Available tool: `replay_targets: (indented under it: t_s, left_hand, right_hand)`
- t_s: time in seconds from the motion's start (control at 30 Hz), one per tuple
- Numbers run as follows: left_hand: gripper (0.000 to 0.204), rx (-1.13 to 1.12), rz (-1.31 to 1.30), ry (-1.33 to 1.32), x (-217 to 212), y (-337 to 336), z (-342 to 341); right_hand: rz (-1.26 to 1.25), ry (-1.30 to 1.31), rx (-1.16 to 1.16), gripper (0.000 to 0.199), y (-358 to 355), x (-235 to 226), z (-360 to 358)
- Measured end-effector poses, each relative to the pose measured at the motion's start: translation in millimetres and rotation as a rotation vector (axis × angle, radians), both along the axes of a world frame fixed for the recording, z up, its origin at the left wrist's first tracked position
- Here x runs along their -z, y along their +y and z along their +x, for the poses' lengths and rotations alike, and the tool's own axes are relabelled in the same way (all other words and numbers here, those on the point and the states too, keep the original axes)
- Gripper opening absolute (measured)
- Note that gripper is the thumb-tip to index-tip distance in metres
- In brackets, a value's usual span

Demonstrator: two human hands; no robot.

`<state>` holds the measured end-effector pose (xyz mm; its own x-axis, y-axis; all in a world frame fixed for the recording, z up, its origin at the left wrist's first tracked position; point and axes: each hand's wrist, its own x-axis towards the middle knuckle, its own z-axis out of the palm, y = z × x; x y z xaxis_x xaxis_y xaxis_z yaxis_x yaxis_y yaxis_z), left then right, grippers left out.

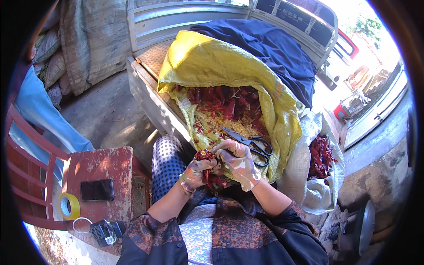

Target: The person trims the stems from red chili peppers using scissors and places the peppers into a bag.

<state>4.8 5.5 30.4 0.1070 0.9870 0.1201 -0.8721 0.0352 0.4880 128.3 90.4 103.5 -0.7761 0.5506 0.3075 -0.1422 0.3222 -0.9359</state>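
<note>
Both my hands wear patterned pink, green and white gloves and meet in front of my chest. My left hand point(197, 174) is closed around a small bunch of dried red chili peppers point(206, 155). My right hand point(240, 163) is closed too, its fingertips pinching at the same bunch; what exactly lies between them is partly hidden. Just beyond, dark-handled scissors point(250, 144) rest with blades slightly apart on yellow seeds and stem bits point(236, 126). These lie in the mouth of a big yellow woven sack point(282, 101), with more red chilies point(216, 98) deeper inside.
A white sack point(295, 181) of red chilies stands at my right. The yellow sack leans on a metal cart bed point(152, 59) with dark blue cloth point(265, 39). At left, a worn red stool point(119, 165) carries a phone point(97, 190) and yellow tape point(70, 206); a person's blue-trousered leg point(48, 106) is beyond.
</note>
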Motion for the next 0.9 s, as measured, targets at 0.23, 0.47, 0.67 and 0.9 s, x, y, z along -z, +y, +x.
replay_targets:
  t_s: [0.23,0.47,0.67,0.9]
  left_hand:
    - [0.018,-0.093,-0.101,0.043,-9,-8,10]
    - [0.017,-0.26,-0.089,0.172,-15,-5,0]
    - [0.011,-0.272,0.033,0.214,7,-3,-17]
    - [0.014,-0.293,-0.024,0.176,5,-3,-22]
  right_hand:
    - [-0.74,-0.081,-0.033,0.014,1,0,0]
    - [-0.584,-0.01,0.099,0.009,20,10,9]
    - [-0.056,-0.26,-0.123,0.017,49,28,33]
    - [0.267,-0.474,0.467,0.035,92,-6,-17]
